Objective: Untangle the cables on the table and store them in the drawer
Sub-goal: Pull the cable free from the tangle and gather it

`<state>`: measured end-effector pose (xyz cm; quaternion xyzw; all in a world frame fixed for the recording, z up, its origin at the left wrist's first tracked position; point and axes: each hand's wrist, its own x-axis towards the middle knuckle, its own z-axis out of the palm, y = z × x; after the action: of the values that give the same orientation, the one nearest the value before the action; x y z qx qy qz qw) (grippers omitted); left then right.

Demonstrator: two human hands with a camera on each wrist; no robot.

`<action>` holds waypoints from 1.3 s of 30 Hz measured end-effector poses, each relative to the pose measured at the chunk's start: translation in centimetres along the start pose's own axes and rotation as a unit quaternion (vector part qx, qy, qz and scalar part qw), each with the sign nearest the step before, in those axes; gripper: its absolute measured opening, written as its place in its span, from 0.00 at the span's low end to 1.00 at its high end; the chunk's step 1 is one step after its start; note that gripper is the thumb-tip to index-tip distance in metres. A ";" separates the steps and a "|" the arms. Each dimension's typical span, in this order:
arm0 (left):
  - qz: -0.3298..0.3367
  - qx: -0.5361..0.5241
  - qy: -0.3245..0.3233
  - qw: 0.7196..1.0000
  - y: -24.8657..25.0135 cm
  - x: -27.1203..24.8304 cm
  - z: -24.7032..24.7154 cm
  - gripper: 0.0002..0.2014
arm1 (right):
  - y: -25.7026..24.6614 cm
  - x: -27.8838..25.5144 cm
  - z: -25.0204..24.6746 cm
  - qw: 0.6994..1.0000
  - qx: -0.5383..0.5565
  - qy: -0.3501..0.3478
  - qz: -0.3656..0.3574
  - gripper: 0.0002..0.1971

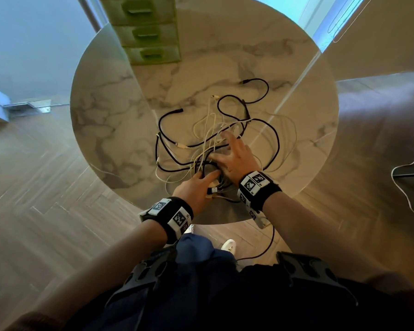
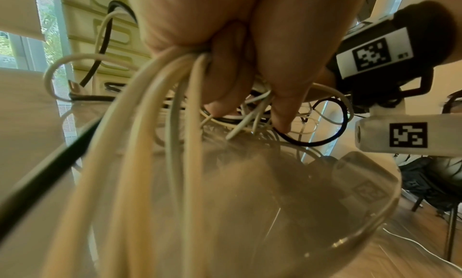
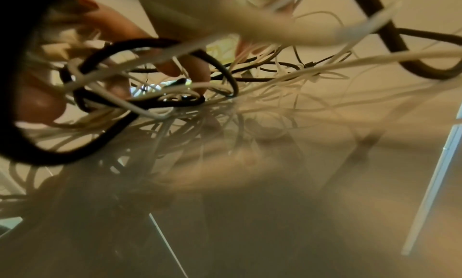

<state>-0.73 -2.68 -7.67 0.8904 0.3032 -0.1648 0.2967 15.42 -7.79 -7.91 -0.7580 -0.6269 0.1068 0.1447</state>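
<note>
Down near the table's (image 1: 101,111) near edge, the left hand (image 1: 196,187) has its fingers curled round a bunch of white cables (image 2: 155,96), while the right hand (image 1: 237,161) lies spread and relaxed on top of the tangle, fingers straight among the strands. Outward from both hands, black cables (image 1: 276,139) and white ones loop loosely over the middle of the round marble top; the green drawer unit (image 1: 144,29) stands shut at the far edge, with bare marble between it and the tangle and toward the left edge.
</note>
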 end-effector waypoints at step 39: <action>-0.050 -0.365 0.288 0.884 2.1 -4.8 -3.3 0.28 | 2.1 -11.1 -11.6 0.929 0.187 0.062 0.313 0.05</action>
<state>-2.71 -4.05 -1.95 0.7113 0.4579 0.2063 0.4917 19.18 -20.04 1.99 -0.8800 -0.3161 0.2149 0.2819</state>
